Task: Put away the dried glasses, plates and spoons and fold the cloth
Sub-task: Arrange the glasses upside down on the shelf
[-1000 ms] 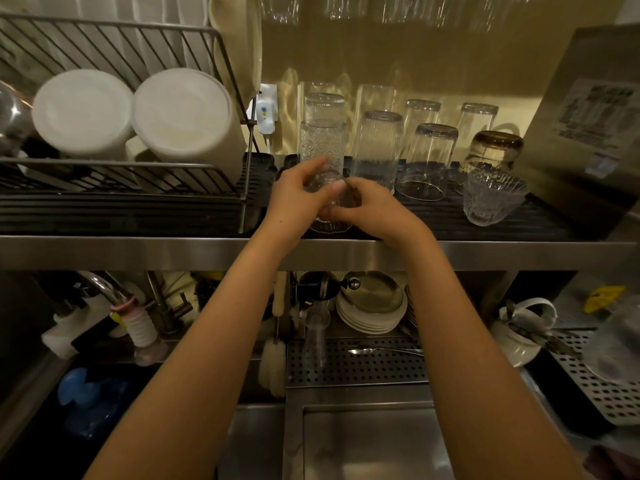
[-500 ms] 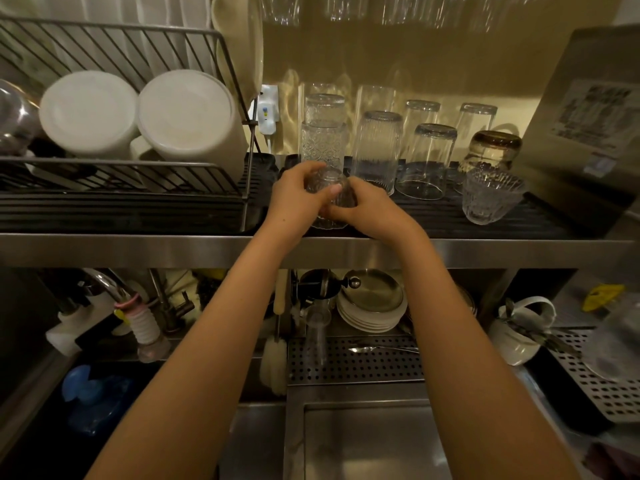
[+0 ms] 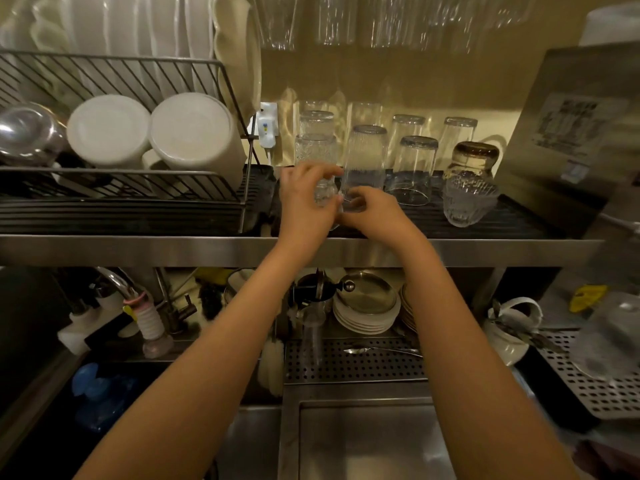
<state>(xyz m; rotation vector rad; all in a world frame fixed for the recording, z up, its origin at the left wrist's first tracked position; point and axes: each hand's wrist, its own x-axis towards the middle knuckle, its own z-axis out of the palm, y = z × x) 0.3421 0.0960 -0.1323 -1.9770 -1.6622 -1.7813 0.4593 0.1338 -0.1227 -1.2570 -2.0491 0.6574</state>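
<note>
Steel shelf (image 3: 207, 249) above the sink carries rows of inverted glasses. My left hand (image 3: 304, 206) grips a small patterned glass (image 3: 325, 195), long axis upright; mouth direction unclear. My right hand (image 3: 372, 213) fingers pinch its side near the shelf mat (image 3: 502, 220).

A small clear patterned glass (image 3: 325, 194) stands inverted on the shelf's dark ribbed mat (image 3: 485, 220), among other upturned glasses (image 3: 367, 157).

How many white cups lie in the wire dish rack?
2. One white round cup lies on its side mid-rack in the grey wire dish rack; the second lies beside it, at the rack's right end. Others may be hidden.
</note>
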